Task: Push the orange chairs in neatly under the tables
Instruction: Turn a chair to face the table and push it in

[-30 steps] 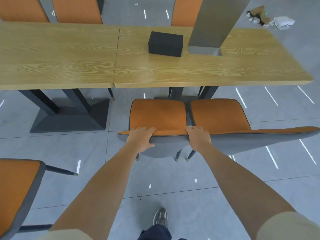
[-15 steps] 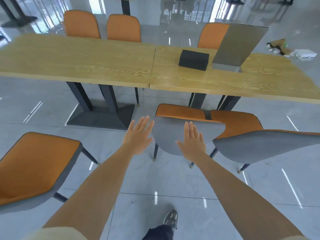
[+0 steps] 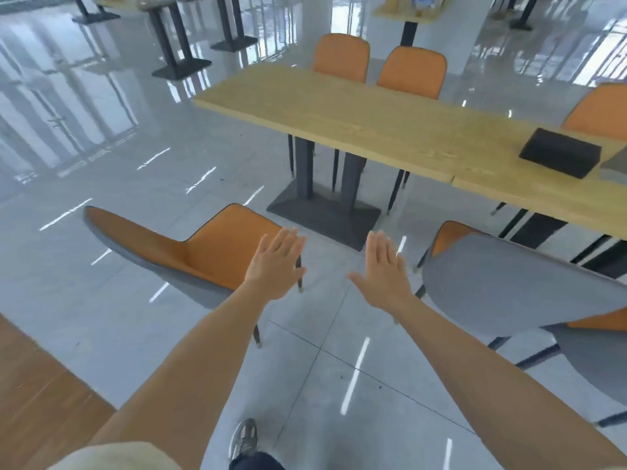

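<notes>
- The left hand and right hand are held out flat at frame centre, fingers straight and close together, thumbs apart, gripping nothing.
- The left-centre orange chair stands on the grey floor, apart from the wooden table and turned at an angle. It has an orange seat and inner back, a grey outer shell and thin dark legs.
- The left hand overlaps this seat's right edge; whether they touch is unclear.
- At right, a second chair shows its grey back, its orange seat towards the table's edge.
- Two orange chairs stand at the table's far side, upper centre.
- A black box sits on the tabletop, right.
</notes>
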`<move>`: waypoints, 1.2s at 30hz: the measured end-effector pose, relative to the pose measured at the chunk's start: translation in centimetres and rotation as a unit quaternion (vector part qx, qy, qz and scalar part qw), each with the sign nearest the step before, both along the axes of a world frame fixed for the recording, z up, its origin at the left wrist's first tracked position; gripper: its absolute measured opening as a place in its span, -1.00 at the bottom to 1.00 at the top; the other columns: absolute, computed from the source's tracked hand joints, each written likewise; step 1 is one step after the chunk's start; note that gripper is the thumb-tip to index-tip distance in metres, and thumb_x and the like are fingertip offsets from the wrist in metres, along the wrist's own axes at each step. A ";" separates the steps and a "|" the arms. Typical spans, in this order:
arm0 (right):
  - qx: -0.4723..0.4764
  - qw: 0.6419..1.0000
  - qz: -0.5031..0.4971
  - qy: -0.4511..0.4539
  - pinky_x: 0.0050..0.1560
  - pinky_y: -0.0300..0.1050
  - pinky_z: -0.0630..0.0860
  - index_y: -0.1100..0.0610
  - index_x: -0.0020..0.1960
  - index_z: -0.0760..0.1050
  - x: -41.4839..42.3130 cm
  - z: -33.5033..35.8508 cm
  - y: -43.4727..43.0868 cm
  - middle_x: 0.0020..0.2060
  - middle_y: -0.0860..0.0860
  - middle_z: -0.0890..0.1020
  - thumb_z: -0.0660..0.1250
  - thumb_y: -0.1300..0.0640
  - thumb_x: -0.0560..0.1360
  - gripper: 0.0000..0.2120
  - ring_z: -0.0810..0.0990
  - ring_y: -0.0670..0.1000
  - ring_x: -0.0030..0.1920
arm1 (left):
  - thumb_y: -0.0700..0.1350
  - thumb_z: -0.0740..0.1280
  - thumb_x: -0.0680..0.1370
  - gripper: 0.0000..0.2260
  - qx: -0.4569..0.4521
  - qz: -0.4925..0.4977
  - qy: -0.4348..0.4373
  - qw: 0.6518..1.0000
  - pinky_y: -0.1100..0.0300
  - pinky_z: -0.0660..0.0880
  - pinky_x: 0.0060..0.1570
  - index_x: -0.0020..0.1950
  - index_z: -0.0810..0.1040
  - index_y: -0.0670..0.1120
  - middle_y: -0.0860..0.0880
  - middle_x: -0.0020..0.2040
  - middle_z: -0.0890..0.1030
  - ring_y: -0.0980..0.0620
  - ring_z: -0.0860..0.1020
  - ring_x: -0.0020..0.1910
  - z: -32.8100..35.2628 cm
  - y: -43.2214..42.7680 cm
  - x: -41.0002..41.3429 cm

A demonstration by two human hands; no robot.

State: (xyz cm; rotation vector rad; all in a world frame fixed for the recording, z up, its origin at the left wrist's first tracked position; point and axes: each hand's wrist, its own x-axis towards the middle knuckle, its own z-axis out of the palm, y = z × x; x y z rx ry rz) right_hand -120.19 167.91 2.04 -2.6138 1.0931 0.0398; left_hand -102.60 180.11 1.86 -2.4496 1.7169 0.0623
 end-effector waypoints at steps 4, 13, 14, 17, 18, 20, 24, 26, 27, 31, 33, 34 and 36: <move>0.009 0.999 0.041 0.007 0.49 0.10 -0.14 0.19 0.48 -0.35 9.7 0.3 4.6 0.52 0.17 -0.23 0.12 -0.13 0.56 -0.19 -0.22 0.17 0.52 | 0.16 -0.05 0.62 -0.42 -0.005 0.050 0.002 0.999 -0.09 -0.09 0.49 0.54 -0.16 -0.06 -0.08 0.57 -0.13 -0.08 -0.15 0.55 -0.1 5.9 8.5; 0.061 0.990 0.129 0.002 0.49 0.13 -0.17 0.17 0.47 -0.41 31.3 -0.2 15.6 0.50 0.17 -0.28 0.08 -0.20 0.55 -0.16 -0.24 0.17 0.51 | 0.22 0.02 0.59 -0.36 0.037 0.072 0.017 0.997 -0.05 -0.12 0.49 0.54 -0.17 -0.03 -0.06 0.58 -0.12 -0.03 -0.12 0.55 0.4 18.7 27.1; 0.071 0.987 0.143 0.000 0.48 0.13 -0.19 0.16 0.46 -0.42 33.1 -0.3 16.7 0.50 0.16 -0.29 0.07 -0.21 0.55 -0.16 -0.26 0.17 0.51 | 0.23 0.03 0.58 -0.34 0.037 0.078 0.026 0.996 -0.05 -0.13 0.49 0.54 -0.16 -0.02 -0.06 0.58 -0.11 -0.03 -0.12 0.55 0.3 19.7 28.8; 0.099 0.979 0.180 0.013 0.48 0.11 -0.22 0.15 0.46 -0.43 37.3 -1.2 19.0 0.50 0.14 -0.32 0.02 -0.25 0.54 -0.17 -0.29 0.15 0.51 | 0.26 0.06 0.56 -0.31 0.042 0.091 0.042 0.994 -0.06 -0.13 0.50 0.54 -0.16 -0.03 -0.06 0.58 -0.12 -0.04 -0.12 0.55 -0.5 21.7 33.3; 0.103 0.976 0.188 0.021 0.48 0.11 -0.22 0.15 0.46 -0.43 38.5 -1.5 19.4 0.50 0.14 -0.32 0.00 -0.26 0.54 -0.17 -0.29 0.15 0.51 | 0.26 0.06 0.56 -0.30 0.045 0.091 0.041 0.994 -0.06 -0.13 0.50 0.54 -0.16 -0.03 -0.06 0.58 -0.13 -0.04 -0.12 0.55 -0.9 22.0 34.5; 0.101 0.974 0.198 0.034 0.48 0.12 -0.19 0.16 0.47 -0.42 40.7 -2.2 19.6 0.50 0.15 -0.29 -0.03 -0.27 0.54 -0.19 -0.27 0.16 0.51 | 0.28 0.05 0.55 -0.28 0.056 0.083 0.034 0.994 -0.06 -0.13 0.50 0.54 -0.17 -0.04 -0.07 0.57 -0.13 -0.05 -0.13 0.55 -1.9 22.1 36.8; 0.085 0.975 0.200 0.045 0.49 0.12 -0.15 0.18 0.48 -0.37 45.0 -3.2 19.0 0.51 0.18 -0.23 -0.02 -0.26 0.55 -0.19 -0.21 0.17 0.52 | 0.33 0.12 0.49 -0.20 0.068 0.058 0.036 0.995 -0.07 -0.11 0.50 0.54 -0.16 -0.03 -0.07 0.58 -0.11 -0.06 -0.10 0.55 -3.3 21.1 41.0; 0.087 0.975 0.200 0.044 0.49 0.11 -0.15 0.19 0.48 -0.36 47.0 -3.6 18.7 0.52 0.18 -0.21 0.00 -0.25 0.55 -0.19 -0.19 0.16 0.52 | 0.32 0.18 0.48 -0.17 0.084 0.048 0.032 0.995 -0.06 -0.11 0.50 0.54 -0.17 -0.02 -0.07 0.58 -0.10 -0.06 -0.09 0.55 -3.7 20.2 42.9; 0.088 0.974 0.204 0.044 0.49 0.11 -0.14 0.19 0.48 -0.35 47.9 -3.8 18.7 0.52 0.18 -0.21 0.01 -0.25 0.55 -0.19 -0.19 0.15 0.52 | 0.31 0.21 0.48 -0.16 0.093 0.043 0.029 0.994 -0.06 -0.11 0.50 0.54 -0.18 -0.02 -0.08 0.58 -0.10 -0.07 -0.09 0.55 -4.0 19.8 43.7; 0.096 0.972 0.207 0.056 0.49 0.11 -0.13 0.19 0.49 -0.33 50.0 -4.9 19.0 0.53 0.15 -0.19 0.03 -0.24 0.55 -0.20 -0.19 0.13 0.53 | 0.28 0.26 0.47 -0.14 0.127 -0.001 0.025 0.992 -0.03 -0.10 0.49 0.54 -0.18 -0.01 -0.08 0.57 -0.08 -0.05 -0.07 0.55 -5.2 18.5 46.1; 0.104 0.974 0.191 0.068 0.50 0.10 -0.14 0.19 0.49 -0.33 50.5 -5.2 19.1 0.53 0.15 -0.19 0.01 -0.25 0.55 -0.20 -0.19 0.12 0.53 | 0.27 0.29 0.45 -0.13 0.131 -0.023 0.040 0.990 -0.04 -0.09 0.49 0.54 -0.17 0.00 -0.07 0.57 -0.06 -0.05 -0.06 0.55 -5.6 18.0 47.2; 0.106 0.974 0.184 0.076 0.50 0.10 -0.15 0.19 0.49 -0.34 50.7 -5.3 19.1 0.52 0.15 -0.19 0.00 -0.26 0.55 -0.19 -0.19 0.12 0.53 | 0.26 0.30 0.45 -0.13 0.131 -0.036 0.046 0.990 -0.04 -0.08 0.49 0.54 -0.16 0.00 -0.07 0.57 -0.05 -0.05 -0.04 0.55 -5.9 17.8 47.6; 0.110 0.976 0.167 0.091 0.49 0.10 -0.15 0.18 0.49 -0.35 50.8 -5.3 19.3 0.52 0.16 -0.20 -0.01 -0.27 0.54 -0.19 -0.20 0.12 0.53 | 0.23 0.31 0.45 -0.15 0.138 -0.066 0.051 0.987 -0.04 -0.05 0.49 0.54 -0.12 0.01 -0.08 0.57 0.00 -0.06 -0.01 0.55 -6.2 17.4 48.4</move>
